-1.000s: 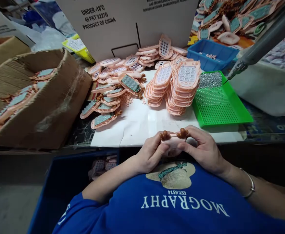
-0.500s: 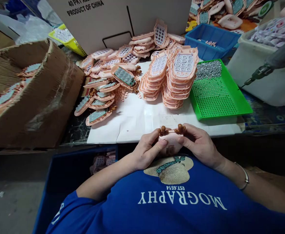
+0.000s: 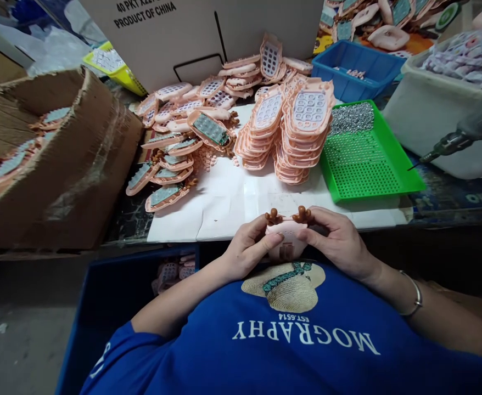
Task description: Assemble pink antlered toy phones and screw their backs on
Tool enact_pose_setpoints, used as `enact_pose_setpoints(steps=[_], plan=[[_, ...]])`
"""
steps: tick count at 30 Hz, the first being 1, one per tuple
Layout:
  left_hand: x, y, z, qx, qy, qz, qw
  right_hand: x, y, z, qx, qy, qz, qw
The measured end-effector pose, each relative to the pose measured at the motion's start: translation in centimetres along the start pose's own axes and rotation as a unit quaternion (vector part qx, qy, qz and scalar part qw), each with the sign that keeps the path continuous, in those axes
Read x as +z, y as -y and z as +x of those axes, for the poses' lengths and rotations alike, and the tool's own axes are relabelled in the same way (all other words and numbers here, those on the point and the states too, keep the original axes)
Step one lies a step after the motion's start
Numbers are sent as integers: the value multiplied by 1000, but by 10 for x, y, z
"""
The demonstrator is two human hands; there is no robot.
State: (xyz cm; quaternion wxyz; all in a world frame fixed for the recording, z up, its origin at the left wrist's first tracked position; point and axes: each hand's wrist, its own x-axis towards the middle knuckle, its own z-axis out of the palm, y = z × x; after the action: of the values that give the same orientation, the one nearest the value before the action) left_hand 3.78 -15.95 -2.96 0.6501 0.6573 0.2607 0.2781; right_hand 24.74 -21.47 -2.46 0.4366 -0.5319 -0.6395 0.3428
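Between both hands, close to my shirt, is a pale pink toy phone casing (image 3: 287, 237) with two brown antler-like pieces at its top. My left hand (image 3: 251, 246) grips one side, thumb laid on the face that shows. On the other side my right hand (image 3: 335, 241) holds it the same way, its fingers up by the brown piece. The casing's underside is hidden. Beyond my hands, two stacks of pink casing halves with keypads (image 3: 308, 118) stand on white paper (image 3: 228, 203). Left of them lie pink halves with green circuit boards (image 3: 210, 129).
A green perforated tray (image 3: 368, 164) holds screws. A power screwdriver (image 3: 450, 144) hangs at the right before a white bin (image 3: 426, 109). Behind the green tray sits a blue basket (image 3: 356, 82). A cardboard box (image 3: 101, 159) stands at left, a dark blue crate (image 3: 101, 307) below the table edge.
Both hands and the toy phone casing have shifted very slightly left, with the grip unchanged. The hanging screwdriver has swung a little right and down.
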Motion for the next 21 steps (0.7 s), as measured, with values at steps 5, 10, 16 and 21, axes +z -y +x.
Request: enact_pose_setpoints(steps=[5,10,16,21], plan=[[-6,2,0,2,23,-2,1000,-4,1,5,-37,-2,-27,999],[-6,-1,1,26,-15,60,998,-6,1,14,-13,14,14,1000],[-2,-12,-2,64,-13,166,984,-4,5,10,32,38,84,995],[2,-11,0,80,-12,158,984,1,4,5,18,-23,71,997]])
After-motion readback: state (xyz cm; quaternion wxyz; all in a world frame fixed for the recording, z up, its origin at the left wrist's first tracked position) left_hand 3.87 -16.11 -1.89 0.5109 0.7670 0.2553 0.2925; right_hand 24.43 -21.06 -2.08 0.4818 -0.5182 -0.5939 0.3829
